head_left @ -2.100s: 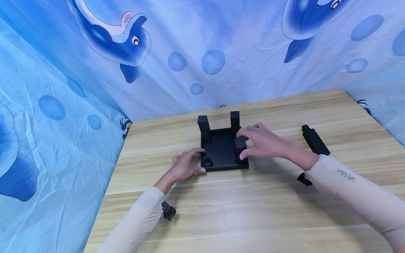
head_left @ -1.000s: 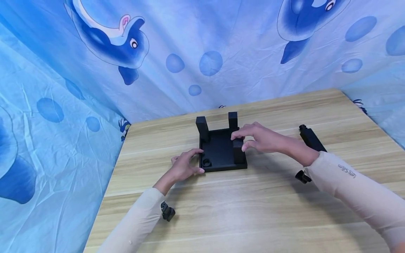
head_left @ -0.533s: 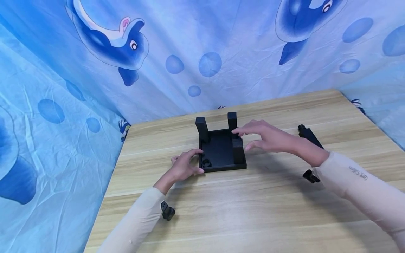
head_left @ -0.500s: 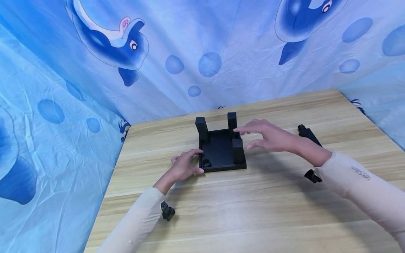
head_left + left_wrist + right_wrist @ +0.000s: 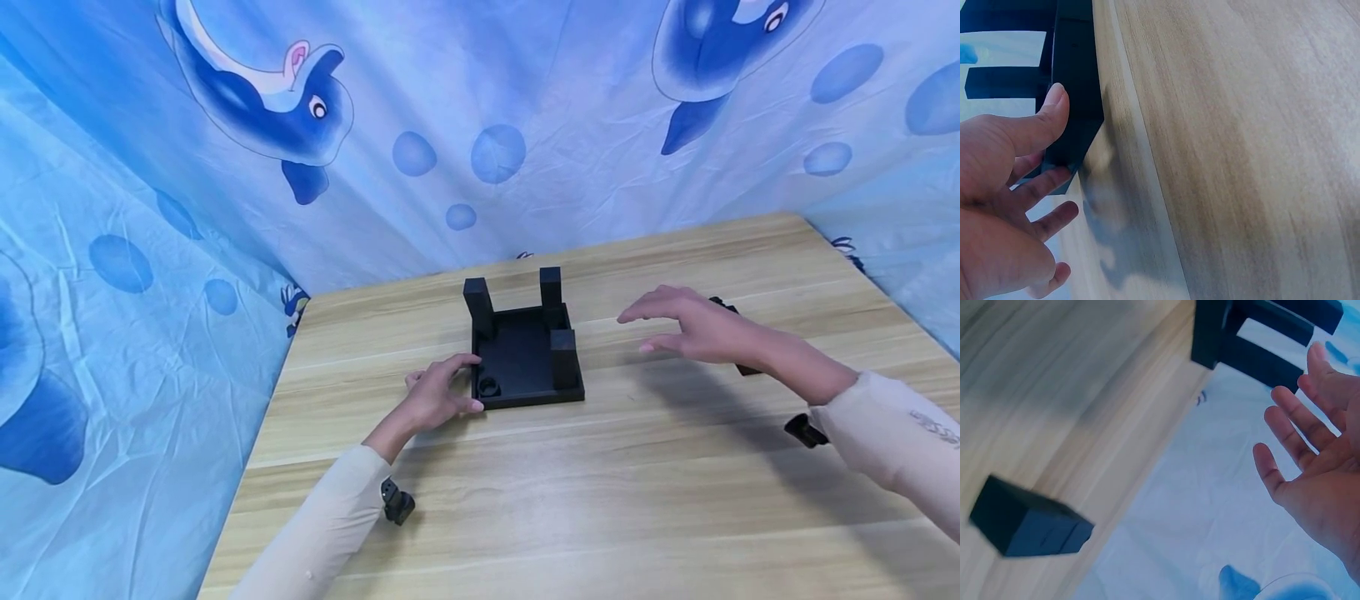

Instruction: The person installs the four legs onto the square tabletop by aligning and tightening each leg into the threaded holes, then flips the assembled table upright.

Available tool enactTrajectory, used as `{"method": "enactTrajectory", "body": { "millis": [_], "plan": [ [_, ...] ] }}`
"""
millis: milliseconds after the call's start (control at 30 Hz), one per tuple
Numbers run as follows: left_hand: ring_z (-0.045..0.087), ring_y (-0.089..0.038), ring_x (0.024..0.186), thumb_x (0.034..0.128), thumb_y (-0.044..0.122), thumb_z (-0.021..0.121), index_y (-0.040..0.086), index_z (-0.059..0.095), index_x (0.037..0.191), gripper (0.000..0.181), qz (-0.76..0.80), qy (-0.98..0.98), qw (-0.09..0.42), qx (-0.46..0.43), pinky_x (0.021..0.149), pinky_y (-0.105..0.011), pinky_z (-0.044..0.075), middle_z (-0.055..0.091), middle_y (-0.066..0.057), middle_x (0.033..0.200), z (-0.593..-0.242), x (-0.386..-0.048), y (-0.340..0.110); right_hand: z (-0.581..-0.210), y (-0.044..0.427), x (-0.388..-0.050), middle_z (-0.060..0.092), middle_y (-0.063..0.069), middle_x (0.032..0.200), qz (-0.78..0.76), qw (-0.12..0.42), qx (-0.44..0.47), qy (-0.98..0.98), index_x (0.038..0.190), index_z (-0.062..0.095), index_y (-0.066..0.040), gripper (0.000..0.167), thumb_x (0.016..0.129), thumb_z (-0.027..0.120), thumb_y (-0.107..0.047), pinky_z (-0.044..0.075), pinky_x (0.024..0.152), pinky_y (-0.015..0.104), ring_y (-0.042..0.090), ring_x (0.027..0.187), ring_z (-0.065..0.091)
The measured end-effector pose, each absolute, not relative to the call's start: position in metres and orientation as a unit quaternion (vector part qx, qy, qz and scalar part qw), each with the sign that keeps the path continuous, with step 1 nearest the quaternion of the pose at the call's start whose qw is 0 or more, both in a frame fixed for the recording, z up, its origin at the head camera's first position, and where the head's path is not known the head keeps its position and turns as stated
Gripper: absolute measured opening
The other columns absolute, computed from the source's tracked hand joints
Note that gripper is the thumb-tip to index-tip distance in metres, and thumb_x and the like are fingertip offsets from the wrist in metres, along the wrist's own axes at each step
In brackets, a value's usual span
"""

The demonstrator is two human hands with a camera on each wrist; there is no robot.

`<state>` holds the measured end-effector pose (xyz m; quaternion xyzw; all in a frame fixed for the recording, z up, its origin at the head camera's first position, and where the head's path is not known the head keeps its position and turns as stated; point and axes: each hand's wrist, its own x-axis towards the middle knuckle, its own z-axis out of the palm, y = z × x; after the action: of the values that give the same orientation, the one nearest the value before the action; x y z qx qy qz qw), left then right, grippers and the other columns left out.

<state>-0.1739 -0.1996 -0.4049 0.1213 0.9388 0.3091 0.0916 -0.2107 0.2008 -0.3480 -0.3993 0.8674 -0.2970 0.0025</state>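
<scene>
A small black tabletop with a raised rim lies upside down on the wooden table. Three square legs stand up from its corners: back left, back right and front right. A round socket shows at the front left corner. There my left hand steadies the piece, thumb on the front wall and fingers along the left side. My right hand hovers to the right, fingers spread and holding nothing. Partly hidden behind it lies a loose black leg.
The wood-grain table reaches back to a blue curtain with dolphin prints. A black wrist camera sits by the left sleeve, another wrist camera by the right one.
My right hand has released the front right leg and moved away to the right, over by the loose leg. The left hand stays at the front left corner.
</scene>
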Motion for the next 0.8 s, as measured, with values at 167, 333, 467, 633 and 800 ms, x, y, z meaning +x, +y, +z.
{"method": "enactTrajectory", "body": {
  "millis": [167,333,467,633,800],
  "plan": [
    [0.043,-0.027,0.129,0.0772,0.021,0.081,0.020,0.051,0.138,0.068,0.314,0.937,0.093,0.121,0.096,-0.056,0.012,0.051,0.000,0.141,-0.405,-0.174,-0.199,-0.353,0.217,-0.208,0.065,0.003,0.117,-0.281,-0.006,-0.386,0.879,0.119,0.067,-0.012,0.041,0.080,0.077,-0.005,0.041,0.089,0.051,0.029,0.112,0.054],
    [0.042,-0.027,0.130,0.0775,0.021,0.081,0.020,0.051,0.138,0.068,0.312,0.938,0.095,0.119,0.097,-0.055,0.011,0.050,0.000,0.142,-0.405,-0.174,-0.199,-0.359,0.228,-0.208,0.066,0.004,0.116,-0.266,-0.019,-0.382,0.885,0.117,0.068,-0.012,0.041,0.078,0.077,-0.003,0.041,0.089,0.051,0.029,0.112,0.055],
    [0.042,-0.027,0.130,0.0774,0.021,0.081,0.021,0.051,0.138,0.068,0.311,0.938,0.096,0.120,0.097,-0.055,0.011,0.050,0.000,0.142,-0.405,-0.174,-0.199,-0.363,0.236,-0.208,0.067,0.003,0.113,-0.248,-0.056,-0.399,0.881,0.114,0.069,-0.012,0.041,0.076,0.079,-0.002,0.042,0.086,0.047,0.028,0.108,0.058],
    [0.042,-0.028,0.130,0.0775,0.021,0.081,0.020,0.051,0.138,0.068,0.314,0.936,0.097,0.123,0.096,-0.055,0.012,0.050,-0.001,0.142,-0.404,-0.173,-0.200,-0.367,0.249,-0.208,0.069,0.000,0.107,-0.225,-0.107,-0.419,0.873,0.109,0.070,-0.012,0.042,0.071,0.081,0.001,0.042,0.083,0.040,0.022,0.100,0.060],
    [0.043,-0.027,0.130,0.0776,0.021,0.081,0.020,0.051,0.138,0.067,0.315,0.936,0.093,0.127,0.096,-0.056,0.012,0.051,-0.001,0.141,-0.404,-0.173,-0.200,-0.375,0.270,-0.206,0.069,-0.001,0.101,-0.188,-0.147,-0.414,0.878,0.104,0.072,-0.013,0.044,0.065,0.083,0.003,0.044,0.071,0.038,0.019,0.089,0.058]
  ]
}}
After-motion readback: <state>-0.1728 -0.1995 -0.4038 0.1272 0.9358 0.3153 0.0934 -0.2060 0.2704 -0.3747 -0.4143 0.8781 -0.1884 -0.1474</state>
